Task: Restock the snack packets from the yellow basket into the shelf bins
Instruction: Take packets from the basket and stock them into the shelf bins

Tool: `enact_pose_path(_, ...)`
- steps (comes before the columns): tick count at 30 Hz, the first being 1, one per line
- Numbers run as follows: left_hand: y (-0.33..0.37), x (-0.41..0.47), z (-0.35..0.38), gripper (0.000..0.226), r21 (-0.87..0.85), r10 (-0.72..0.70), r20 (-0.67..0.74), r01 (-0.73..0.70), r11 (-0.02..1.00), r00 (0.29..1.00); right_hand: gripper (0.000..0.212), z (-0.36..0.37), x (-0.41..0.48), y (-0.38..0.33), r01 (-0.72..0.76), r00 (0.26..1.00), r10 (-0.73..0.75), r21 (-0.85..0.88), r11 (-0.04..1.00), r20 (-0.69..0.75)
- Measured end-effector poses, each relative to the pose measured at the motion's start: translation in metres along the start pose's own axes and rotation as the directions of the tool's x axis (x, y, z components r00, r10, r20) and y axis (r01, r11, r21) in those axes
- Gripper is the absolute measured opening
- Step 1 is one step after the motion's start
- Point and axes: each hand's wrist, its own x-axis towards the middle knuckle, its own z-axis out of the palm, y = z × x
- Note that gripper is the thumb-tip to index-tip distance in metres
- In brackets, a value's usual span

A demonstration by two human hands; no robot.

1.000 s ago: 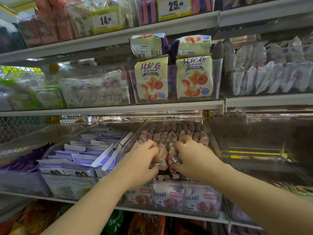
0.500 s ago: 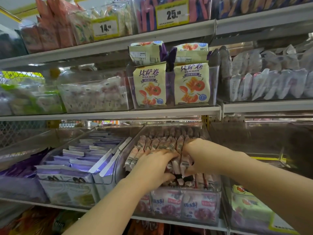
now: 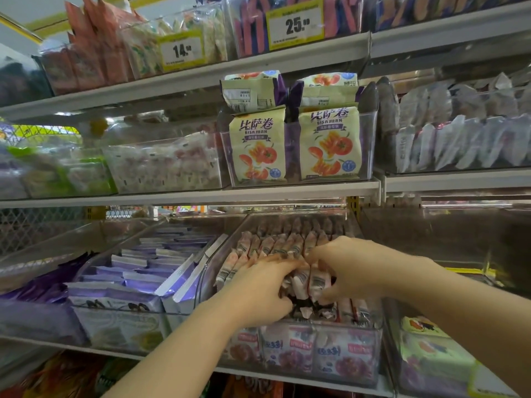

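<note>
A clear shelf bin [image 3: 370, 334] on the lower shelf holds rows of upright pink-and-white snack packets [image 3: 275, 242]. Both my hands are inside its front half. My left hand [image 3: 258, 288] curls its fingers into the packets at the front middle. My right hand [image 3: 353, 268] pinches the tops of a few packets [image 3: 313, 282] just to the right of it. The two hands nearly touch. The yellow basket is out of view.
To the left, a clear bin of purple packets [image 3: 138, 271]. To the right, a bin with green-and-purple packs [image 3: 431, 349]. Above, a shelf edge [image 3: 258, 193] carries a bin of cream tomato-print bags [image 3: 258, 147]. Price tags 14 and 25 hang higher up.
Both hands have shifted slightly right and forward in the bin, pressing packets together near the front. The camera view has tilted down and moved a little closer.
</note>
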Motion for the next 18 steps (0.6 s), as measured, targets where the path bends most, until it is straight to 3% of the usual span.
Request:
enact_pose_path(4,0.000,-0.023,-0.007,0.053,-0.209,-0.058,-0.222,0.011,0.978,0.973,0.045,-0.011,-0.012,-0.014,0.052,0.976,-0.050,0.001,0.999,-0.210)
enact_pose_path(8,-0.012,-0.077,-0.005,0.031,-0.254,-0.146,-0.549,0.002,0.967,0.823,0.025,-0.003,-0.021,-0.062,0.213,0.886,-0.158,0.080,0.974,-0.435)
enact_pose_path(12,-0.038,-0.158,0.014,0.026,-0.253,-0.254,-0.656,0.110,0.961,0.711,0.016,0.031,-0.021,-0.134,0.414,0.841,-0.336,0.105,0.904,-0.423)
enact_pose_path(18,-0.106,-0.289,0.064,0.026,-0.313,-0.499,-0.570,0.389,0.866,0.653,0.021,0.112,0.003,-0.254,0.626,0.775,-0.588,0.155,0.764,-0.230)
